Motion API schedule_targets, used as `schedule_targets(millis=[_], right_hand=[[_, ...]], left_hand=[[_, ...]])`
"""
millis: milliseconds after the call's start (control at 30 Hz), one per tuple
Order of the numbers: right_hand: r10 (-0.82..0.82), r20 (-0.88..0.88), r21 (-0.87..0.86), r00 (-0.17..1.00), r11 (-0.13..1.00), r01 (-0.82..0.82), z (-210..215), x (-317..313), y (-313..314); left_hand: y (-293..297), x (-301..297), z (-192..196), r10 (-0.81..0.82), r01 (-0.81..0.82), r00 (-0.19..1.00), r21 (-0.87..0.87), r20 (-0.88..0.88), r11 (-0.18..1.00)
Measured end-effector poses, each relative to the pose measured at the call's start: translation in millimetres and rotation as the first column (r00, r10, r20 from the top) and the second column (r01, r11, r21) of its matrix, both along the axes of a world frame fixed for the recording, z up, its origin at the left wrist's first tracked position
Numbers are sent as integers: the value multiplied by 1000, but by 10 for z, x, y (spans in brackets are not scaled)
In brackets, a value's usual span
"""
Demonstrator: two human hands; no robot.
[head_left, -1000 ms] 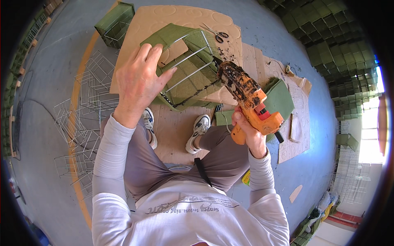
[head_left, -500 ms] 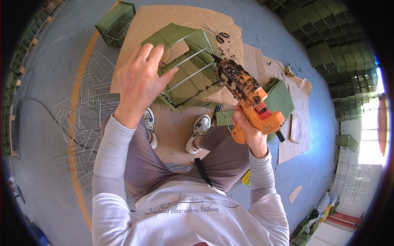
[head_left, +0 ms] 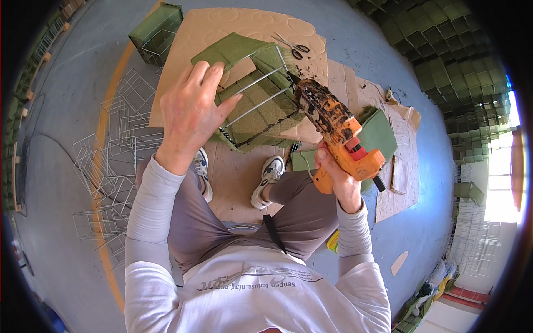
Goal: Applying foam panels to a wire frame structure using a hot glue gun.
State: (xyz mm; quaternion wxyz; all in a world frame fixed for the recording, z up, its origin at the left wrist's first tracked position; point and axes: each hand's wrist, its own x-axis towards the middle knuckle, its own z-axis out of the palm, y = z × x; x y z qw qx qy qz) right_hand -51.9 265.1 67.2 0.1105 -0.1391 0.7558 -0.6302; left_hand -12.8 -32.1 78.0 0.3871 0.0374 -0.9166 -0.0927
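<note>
A box of green woven fabric over a wire frame (head_left: 266, 114) is held tilted in front of me, its metal bars showing across the near side. My left hand (head_left: 191, 105) grips its left edge, with the thumb reaching toward the bars; the fingertips are partly hidden. In my right hand (head_left: 338, 177) is an orange glue gun (head_left: 330, 119), its front half crusted with black residue. The gun's nozzle end is at the box's right corner, where dark strands run along the fabric seam. Whether the tip touches the frame I cannot tell.
Scissors (head_left: 292, 46) lie on the cardboard (head_left: 233, 19) beyond the box. Bare wire frames (head_left: 114, 150) are piled on the floor at left. Another green box (head_left: 158, 33) stands at far left, green panels (head_left: 380, 136) lie at right, and stacked green boxes (head_left: 444, 50) line the far right.
The box has shifted and tilted very slightly, and my left hand has moved a little with it. The glue gun stays almost in place at the corner.
</note>
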Motion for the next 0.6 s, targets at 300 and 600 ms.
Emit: schedule_targets(millis=[300, 600], right_hand=[[-1, 97, -41, 995, 999, 5, 18, 23, 18], [6, 13, -10, 1000, 1000, -6, -23, 11, 56]], left_hand=[[-22, 1, 3, -9, 9, 1000, 10, -17, 1000], [-20, 1, 7, -3, 3, 1000, 23, -12, 1000]])
